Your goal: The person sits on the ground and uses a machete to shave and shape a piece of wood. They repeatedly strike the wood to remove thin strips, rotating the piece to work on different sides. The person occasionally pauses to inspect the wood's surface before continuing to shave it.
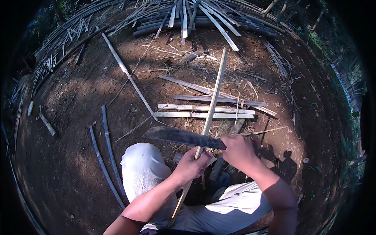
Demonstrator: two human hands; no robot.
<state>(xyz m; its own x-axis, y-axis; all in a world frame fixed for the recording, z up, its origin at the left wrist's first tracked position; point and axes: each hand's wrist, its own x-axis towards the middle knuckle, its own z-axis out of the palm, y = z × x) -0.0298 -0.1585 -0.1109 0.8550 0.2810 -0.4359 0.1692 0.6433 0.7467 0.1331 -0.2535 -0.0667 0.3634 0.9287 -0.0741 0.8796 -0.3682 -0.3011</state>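
My left hand is closed around a long, pale bamboo strip, which slants up and away from my lap. In my right hand is the handle of a machete, gripped in a fist. The machete's broad dark blade points left and crosses the strip just above my left hand. Whether its edge bites into the bamboo cannot be made out. My legs in pale trousers are bent beneath my arms, and the strip's lower end lies by my lap.
Several split bamboo pieces lie on the brown soil ahead. Farther off is a large pile of bamboo strips and poles. Two dark curved strips rest left of my knee, and a long thin pole lies beyond them.
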